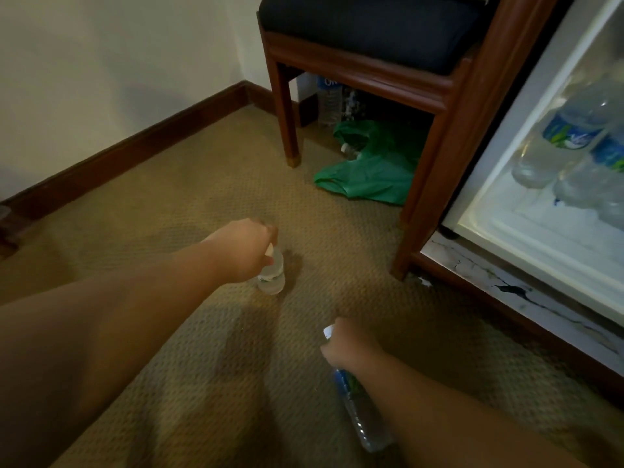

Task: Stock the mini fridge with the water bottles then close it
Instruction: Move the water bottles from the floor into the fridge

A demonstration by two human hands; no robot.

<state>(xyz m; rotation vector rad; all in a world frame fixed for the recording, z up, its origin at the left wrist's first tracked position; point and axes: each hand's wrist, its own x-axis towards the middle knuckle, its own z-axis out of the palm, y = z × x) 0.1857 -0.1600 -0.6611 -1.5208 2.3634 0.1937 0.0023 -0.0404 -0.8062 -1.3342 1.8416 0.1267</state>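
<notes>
My left hand [246, 246] grips the neck of a small clear water bottle [273, 278] that stands upright on the carpet. My right hand [349, 344] is closed around the neck of a second water bottle [363, 417] with a blue label, held tilted above the floor, its white cap poking out above the fingers. The mini fridge [499, 184] stands open at the right, lit inside. Several blue-labelled water bottles [570, 130] lie on its shelf. The fridge door is out of sight.
A wooden chair [452, 106] with a dark seat stands just left of the fridge. Under it lie a green plastic bag [374, 170] and another bottle [329, 99] by the wall. A dark baseboard [135, 143] runs along the left wall. The floor is tan carpet.
</notes>
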